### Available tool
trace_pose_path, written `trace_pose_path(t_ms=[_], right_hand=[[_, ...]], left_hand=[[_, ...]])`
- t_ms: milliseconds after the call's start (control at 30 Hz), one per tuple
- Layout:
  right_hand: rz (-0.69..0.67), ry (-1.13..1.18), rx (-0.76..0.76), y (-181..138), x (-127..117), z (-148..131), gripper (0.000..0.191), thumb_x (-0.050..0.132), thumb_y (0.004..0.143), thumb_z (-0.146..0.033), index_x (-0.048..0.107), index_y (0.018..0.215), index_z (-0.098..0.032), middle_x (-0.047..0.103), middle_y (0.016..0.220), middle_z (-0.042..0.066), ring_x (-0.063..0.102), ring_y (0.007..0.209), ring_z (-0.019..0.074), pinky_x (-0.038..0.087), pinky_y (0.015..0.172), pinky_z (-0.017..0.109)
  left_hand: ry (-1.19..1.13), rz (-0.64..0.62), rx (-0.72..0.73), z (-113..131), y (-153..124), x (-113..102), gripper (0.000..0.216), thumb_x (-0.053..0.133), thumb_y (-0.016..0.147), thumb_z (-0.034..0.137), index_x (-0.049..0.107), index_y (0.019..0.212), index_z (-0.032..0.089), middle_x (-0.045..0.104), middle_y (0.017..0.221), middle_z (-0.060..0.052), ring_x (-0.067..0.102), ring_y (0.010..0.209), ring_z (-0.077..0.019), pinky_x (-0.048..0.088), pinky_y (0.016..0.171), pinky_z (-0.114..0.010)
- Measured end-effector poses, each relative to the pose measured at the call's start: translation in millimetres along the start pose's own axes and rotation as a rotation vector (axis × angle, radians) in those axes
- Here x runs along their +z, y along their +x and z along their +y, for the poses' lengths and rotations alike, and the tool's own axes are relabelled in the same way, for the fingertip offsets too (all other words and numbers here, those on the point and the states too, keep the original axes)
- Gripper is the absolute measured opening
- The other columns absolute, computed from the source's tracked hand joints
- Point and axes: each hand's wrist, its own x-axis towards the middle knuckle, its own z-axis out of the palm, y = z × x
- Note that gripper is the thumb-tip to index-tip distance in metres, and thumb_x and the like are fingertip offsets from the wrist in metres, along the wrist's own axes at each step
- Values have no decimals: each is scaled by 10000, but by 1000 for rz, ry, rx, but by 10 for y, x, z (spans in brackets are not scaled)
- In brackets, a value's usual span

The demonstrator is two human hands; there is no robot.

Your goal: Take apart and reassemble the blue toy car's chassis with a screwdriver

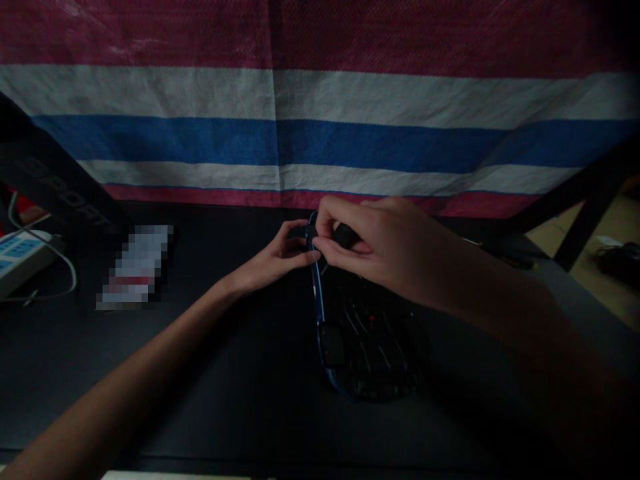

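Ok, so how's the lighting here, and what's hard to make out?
Head view: dim overall, darkest toward the right-hand corners. Head view: the striped sheet shows best, while the upturned toy car mostly blends into the dark table and the right forearm dims toward the edge. Head view: a flat item at left is pixelated, its details unreadable.

- Free lane: bare matte-black tabletop between left forearm and overturned blue-sided, black-bottomed toy car; enterable from near edge.
- Car's near end: uncovered from above.
- Car's far end: blocked, left hand at its left side, right hand over it.
- Right approach: right forearm slants across.
- Back: red, white and blue striped woven sheet, wall-like.
- Far left: white power strip with blue sockets, looped pale cable, slanted dark "SPORT" panel crowd the corner.
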Motion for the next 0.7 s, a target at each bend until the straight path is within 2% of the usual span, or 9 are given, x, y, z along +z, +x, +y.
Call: trace_pose_path(t_ms=[100,200,267,400,500,567,700], right_hand=[[-4,14,-80,-4,5,-14,163,605,922,-172,603,1083,-197,710,948,18,633,797,151,396,712,277],[41,-99,-13,-8,9,-32,81,617,959,-258,635,1011,-199,696,831,14,611,727,167,370,689,303],[51,-134,17,-5,9,-38,104,580,995,-268,644,967,-191,678,762,10,588,670,164,354,670,308],[29,-54,-71,2,11,-31,84,615,930,-191,633,1013,-190,722,914,30,637,820,181,397,778,303],[60,-120,9,2,24,-24,92,598,978,-283,638,968,-201,702,816,25,622,762,193,385,743,318],[78,-144,28,4,32,-20,105,561,998,-266,633,959,-202,689,778,22,610,728,191,376,723,321],[46,-112,-75,8,27,-17,88,560,940,-180,612,1006,-207,720,947,50,649,871,211,405,836,342]], left_hand=[[-12,-8,31,-10,-1,-7,641,771,857,425,435,1366,226,642,1234,-101,581,1257,-318,433,1119,-526],[-34,-8,23,-7,-6,-8,641,780,852,415,435,1362,233,647,1242,-107,598,1241,-321,443,1114,-533],[-33,0,-2,-2,-7,-3,669,776,858,412,412,1389,228,650,1233,-104,602,1239,-314,432,1129,-533],[-30,1,1,-3,1,7,705,780,846,433,403,1399,211,639,1228,-106,581,1255,-317,429,1129,-527],[-26,5,11,-14,6,8,684,782,843,430,422,1382,210,639,1227,-111,588,1232,-312,430,1118,-529],[-18,9,6,-18,4,8,681,777,853,419,420,1396,214,638,1231,-110,585,1233,-301,412,1129,-526],[-31,-4,5,-5,-8,9,702,775,863,432,405,1425,234,637,1233,-97,577,1242,-289,394,1142,-514]])
